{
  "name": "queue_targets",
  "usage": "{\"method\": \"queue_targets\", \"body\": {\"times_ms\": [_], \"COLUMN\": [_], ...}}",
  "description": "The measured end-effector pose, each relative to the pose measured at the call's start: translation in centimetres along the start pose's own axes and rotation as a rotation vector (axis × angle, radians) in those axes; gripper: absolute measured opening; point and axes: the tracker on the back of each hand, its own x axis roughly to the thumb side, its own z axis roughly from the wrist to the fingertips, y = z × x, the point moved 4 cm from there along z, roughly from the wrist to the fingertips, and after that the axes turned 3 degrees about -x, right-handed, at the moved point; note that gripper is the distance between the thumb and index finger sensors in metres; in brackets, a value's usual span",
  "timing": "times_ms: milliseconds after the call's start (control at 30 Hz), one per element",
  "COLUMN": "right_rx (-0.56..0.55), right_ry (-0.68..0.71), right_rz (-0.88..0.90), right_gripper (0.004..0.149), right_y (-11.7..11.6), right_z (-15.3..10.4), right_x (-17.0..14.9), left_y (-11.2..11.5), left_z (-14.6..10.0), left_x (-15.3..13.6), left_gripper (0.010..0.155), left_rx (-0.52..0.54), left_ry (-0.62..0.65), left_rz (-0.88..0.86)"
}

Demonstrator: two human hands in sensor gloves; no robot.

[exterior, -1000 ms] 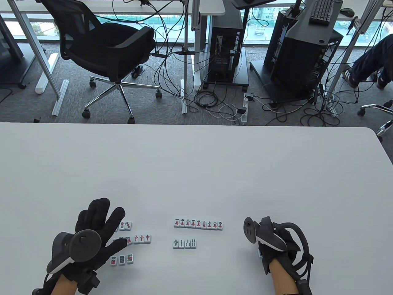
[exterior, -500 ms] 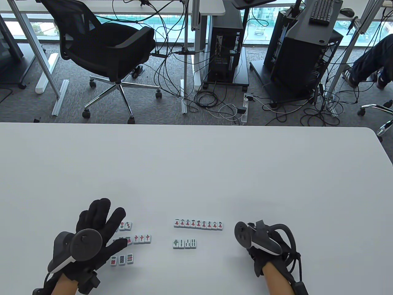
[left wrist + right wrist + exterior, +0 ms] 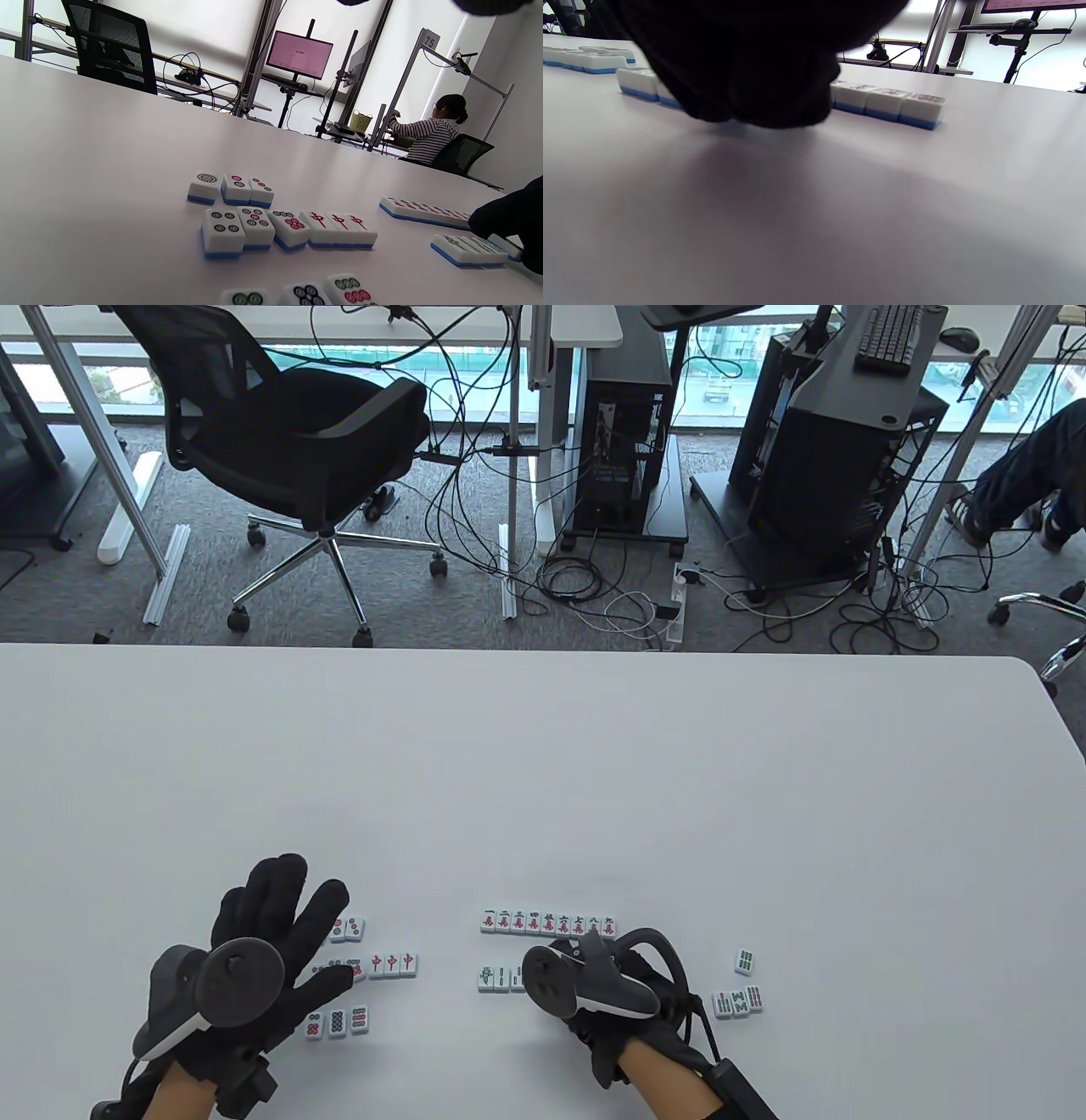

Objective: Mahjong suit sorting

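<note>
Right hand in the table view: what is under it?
The right hand covers the right end of the bamboo tile row. Three tiles show left of it; whether the fingers hold a tile is hidden.

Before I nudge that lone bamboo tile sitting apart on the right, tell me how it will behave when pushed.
The lone bamboo tile lies flat and looks like a low rigid block, so it should slide, not roll or tip. The table looks smooth and bare, so expect little drag; an off-centre push would probably spin it. Nothing touches it, and the three tiles nearer you lie apart.
</note>
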Motion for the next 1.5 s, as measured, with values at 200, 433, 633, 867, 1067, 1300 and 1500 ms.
{"method": "queue_targets", "body": {"times_ms": [200,433,633,867,1067,1300,1500], "right_rx": [-0.017,-0.101,-0.145,-0.035,0.057,0.06,0.139], "right_ry": [0.016,-0.069,-0.3,-0.452,-0.482,-0.359,-0.258], "right_rz": [-0.001,0.071,0.1,-0.048,-0.058,-0.036,-0.057], "right_gripper": [0.057,0.061,0.058,0.056,0.057,0.056,0.058], "right_y": [0.1,3.2,5.2,2.5,0.3,0.1,-0.4], "right_z": [-0.3,-1.8,-4.6,-8.4,-9.0,-8.9,-9.4], "right_x": [-0.1,-4.1,-12.0,-17.4,-18.8,-16.7,-14.1], "left_y": [0.0,-0.2,-0.4,-0.7,-0.7,-0.8,-0.6], "left_z": [0.0,-0.1,-0.1,-0.3,-0.3,-0.3,-0.2], "left_x": [0.0,-0.2,-0.4,-1.1,-1.3,-1.4,-1.3], "left_gripper": [0.082,0.082,0.082,0.082,0.082,0.082,0.082], "left_rx": [-0.003,0.008,0.013,0.025,0.022,0.022,0.01], "left_ry": [0.001,-0.006,-0.01,-0.031,-0.042,-0.046,-0.049], "left_rz": [-0.001,-0.016,-0.02,-0.047,-0.047,-0.048,-0.04]}}
